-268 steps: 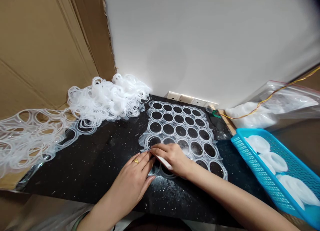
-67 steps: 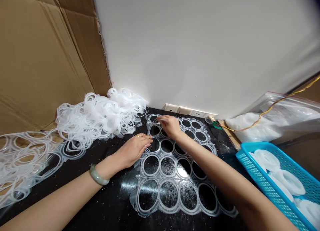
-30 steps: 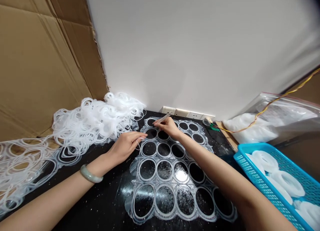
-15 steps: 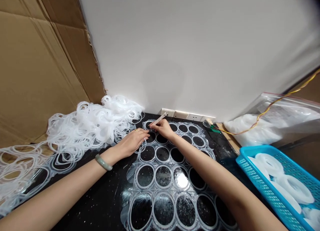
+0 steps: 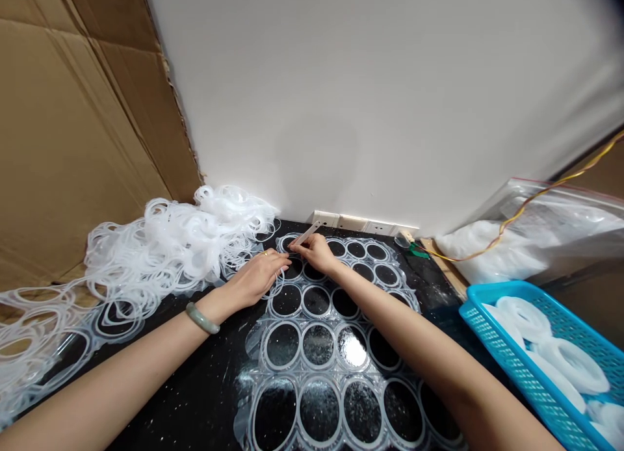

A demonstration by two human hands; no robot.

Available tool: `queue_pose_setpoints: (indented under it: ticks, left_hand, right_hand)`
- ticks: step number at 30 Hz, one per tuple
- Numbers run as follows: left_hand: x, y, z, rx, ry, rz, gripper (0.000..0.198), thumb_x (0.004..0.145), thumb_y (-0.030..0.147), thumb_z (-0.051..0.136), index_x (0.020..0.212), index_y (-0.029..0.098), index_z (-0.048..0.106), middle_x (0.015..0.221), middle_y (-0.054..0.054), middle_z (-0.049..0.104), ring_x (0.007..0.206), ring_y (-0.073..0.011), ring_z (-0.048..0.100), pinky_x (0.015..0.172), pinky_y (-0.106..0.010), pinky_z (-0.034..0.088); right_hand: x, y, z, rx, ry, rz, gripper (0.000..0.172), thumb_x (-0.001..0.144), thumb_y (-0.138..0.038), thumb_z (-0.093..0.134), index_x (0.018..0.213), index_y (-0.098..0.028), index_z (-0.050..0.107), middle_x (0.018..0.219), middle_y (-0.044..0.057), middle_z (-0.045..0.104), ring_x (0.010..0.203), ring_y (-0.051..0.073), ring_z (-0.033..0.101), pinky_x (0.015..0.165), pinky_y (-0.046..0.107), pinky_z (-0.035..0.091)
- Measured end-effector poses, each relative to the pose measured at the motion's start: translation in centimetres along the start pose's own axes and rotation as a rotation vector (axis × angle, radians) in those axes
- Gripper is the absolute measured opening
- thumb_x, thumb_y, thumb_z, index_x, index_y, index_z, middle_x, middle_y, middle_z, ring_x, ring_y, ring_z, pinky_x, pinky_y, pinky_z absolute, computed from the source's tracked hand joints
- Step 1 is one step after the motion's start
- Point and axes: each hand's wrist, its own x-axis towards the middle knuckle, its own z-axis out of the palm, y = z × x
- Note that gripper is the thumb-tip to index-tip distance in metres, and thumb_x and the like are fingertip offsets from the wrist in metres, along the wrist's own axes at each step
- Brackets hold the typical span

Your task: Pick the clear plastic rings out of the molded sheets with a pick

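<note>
A clear sheet of molded translucent rings [image 5: 302, 374] lies flat on a black speckled table. My right hand [image 5: 316, 253] is closed round a slim pale flat-handled tool [image 5: 308, 232]; its tip, near the sheet's far left corner, is hidden by my fingers. Beside it on the left, my left hand [image 5: 262, 273] bends over the sheet's far left edge, fingers closed. Thin translucent rings [image 5: 279, 287] hang out from under these fingers. A jade-coloured bangle [image 5: 201, 318] circles my left wrist.
A tangled heap of thin translucent rings [image 5: 180, 243] lies at left by a cardboard sheet [image 5: 73, 113]. Power sockets [image 5: 353, 223] line the wall's base. At right stand a blue basket [image 5: 511, 353] with thick white rings and plastic bags [image 5: 492, 249] under a yellow cable [image 5: 517, 217].
The tool and my right hand have shifted very slightly left. My left hand stays almost in place at the sheet's edge.
</note>
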Motion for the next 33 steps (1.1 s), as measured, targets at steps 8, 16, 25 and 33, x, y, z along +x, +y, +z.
queue_pose_setpoints:
  ticks: [8, 16, 25, 33]
  left_hand:
    - [0.4, -0.2, 0.3, -0.068, -0.001, -0.02, 0.03, 0.1, 0.022, 0.037, 0.106, 0.015, 0.066, 0.103, -0.011, 0.068, 0.099, -0.023, 0.059, 0.089, -0.039, 0.05]
    - [0.2, -0.5, 0.3, -0.073, -0.009, -0.047, 0.031, 0.099, 0.022, 0.037, 0.11, 0.015, 0.066, 0.107, -0.01, 0.068, 0.102, -0.0232, 0.058, 0.092, -0.039, 0.048]
    - [0.2, -0.7, 0.0, -0.048, -0.005, -0.044, 0.035, 0.098, 0.02, 0.037, 0.117, 0.013, 0.065, 0.117, -0.013, 0.067, 0.108, -0.0222, 0.06, 0.093, -0.038, 0.05]
    - [-0.8, 2.2, -1.5, -0.048, -0.032, 0.109, 0.029, 0.099, 0.02, 0.04, 0.113, 0.016, 0.065, 0.121, -0.01, 0.065, 0.118, -0.0237, 0.056, 0.101, -0.046, 0.045]
  right_hand:
    - [-1.3, -1.0, 0.1, -0.415, -0.009, -0.239, 0.02, 0.093, -0.025, 0.056, 0.093, -0.019, 0.075, 0.102, 0.006, 0.075, 0.095, 0.019, 0.069, 0.082, 0.024, 0.048]
    - [-0.9, -1.8, 0.5, -0.565, -0.03, -0.179, 0.021, 0.094, -0.028, 0.055, 0.094, -0.021, 0.075, 0.1, 0.007, 0.075, 0.093, 0.02, 0.069, 0.08, 0.025, 0.047]
    - [-3.0, -2.0, -2.6, 0.09, 0.138, 0.054, 0.019, 0.08, -0.029, 0.068, 0.084, -0.011, 0.075, 0.08, 0.008, 0.074, 0.056, 0.013, 0.059, 0.052, 0.023, 0.044]
    - [-14.9, -5.5, -4.5, 0.29, 0.025, 0.23, 0.028, 0.073, -0.039, 0.076, 0.085, -0.014, 0.075, 0.077, 0.005, 0.07, 0.048, 0.007, 0.049, 0.043, 0.02, 0.04]
